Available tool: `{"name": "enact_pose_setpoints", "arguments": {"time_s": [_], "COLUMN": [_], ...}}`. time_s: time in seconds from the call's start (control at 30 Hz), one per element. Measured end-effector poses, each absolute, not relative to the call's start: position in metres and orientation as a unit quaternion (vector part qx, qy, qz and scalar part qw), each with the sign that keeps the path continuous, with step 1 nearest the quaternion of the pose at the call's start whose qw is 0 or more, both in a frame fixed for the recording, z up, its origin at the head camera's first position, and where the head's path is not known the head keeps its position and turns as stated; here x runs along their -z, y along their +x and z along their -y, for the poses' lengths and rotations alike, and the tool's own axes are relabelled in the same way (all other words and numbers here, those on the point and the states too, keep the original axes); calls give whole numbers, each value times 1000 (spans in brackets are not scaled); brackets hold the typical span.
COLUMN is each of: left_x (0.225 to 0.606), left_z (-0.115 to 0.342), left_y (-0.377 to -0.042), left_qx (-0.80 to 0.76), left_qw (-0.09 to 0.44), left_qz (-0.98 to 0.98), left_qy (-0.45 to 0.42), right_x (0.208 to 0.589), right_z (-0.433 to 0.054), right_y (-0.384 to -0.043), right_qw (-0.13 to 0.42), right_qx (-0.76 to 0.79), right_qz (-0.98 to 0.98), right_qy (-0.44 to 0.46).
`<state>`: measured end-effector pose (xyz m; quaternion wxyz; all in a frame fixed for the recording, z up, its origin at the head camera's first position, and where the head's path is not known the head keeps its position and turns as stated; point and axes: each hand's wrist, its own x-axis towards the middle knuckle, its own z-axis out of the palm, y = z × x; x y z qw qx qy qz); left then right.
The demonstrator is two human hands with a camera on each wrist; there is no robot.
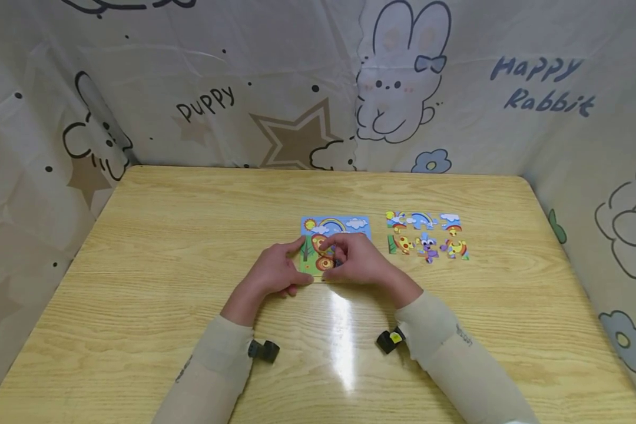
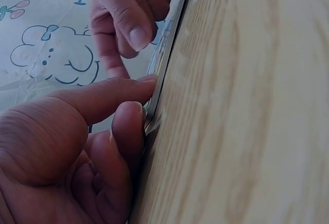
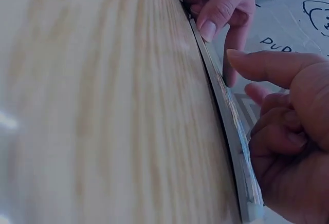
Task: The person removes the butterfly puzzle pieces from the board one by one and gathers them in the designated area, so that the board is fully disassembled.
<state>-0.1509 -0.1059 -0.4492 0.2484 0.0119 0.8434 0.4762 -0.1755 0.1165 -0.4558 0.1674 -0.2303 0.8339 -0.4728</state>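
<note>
A colourful puzzle board (image 1: 360, 224) with a sun, rainbow and green ground lies flat on the table, partly covered by both hands. My left hand (image 1: 277, 268) is at the board's left side, holding it near the lower left corner. Its thumb (image 2: 121, 94) touches the near edge and its other fingers curl beside it. Over the board's middle is my right hand (image 1: 363, 260), bent index finger pointing down at the picture, thumb near the front edge. Nothing shows in its grasp. To the right lie several puzzle pieces (image 1: 427, 242) in two rows, apart from the board.
The wooden table (image 1: 164, 253) has a printed cloth (image 1: 297, 88) hanging behind it and at both sides. A small black camera is worn on each wrist, the left one (image 1: 264, 351) and the right one (image 1: 389, 340) just above the table.
</note>
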Motion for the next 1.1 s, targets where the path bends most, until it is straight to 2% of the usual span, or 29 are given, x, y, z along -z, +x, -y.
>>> {"name": "enact_pose_setpoints", "arguments": {"time_s": [0.5,1.1], "left_x": [449,448], "left_z": [106,106], "left_y": [-151,-151], "left_qx": [-484,-474], "left_qw": [245,249], "left_qz": [-840,-844], "left_qy": [11,6], "right_x": [456,462], "right_z": [-112,-114], "right_y": [-175,-176], "right_qw": [202,179], "right_qx": [446,464], "right_qz": [-851,-845], "right_qy": [-193,-194]}}
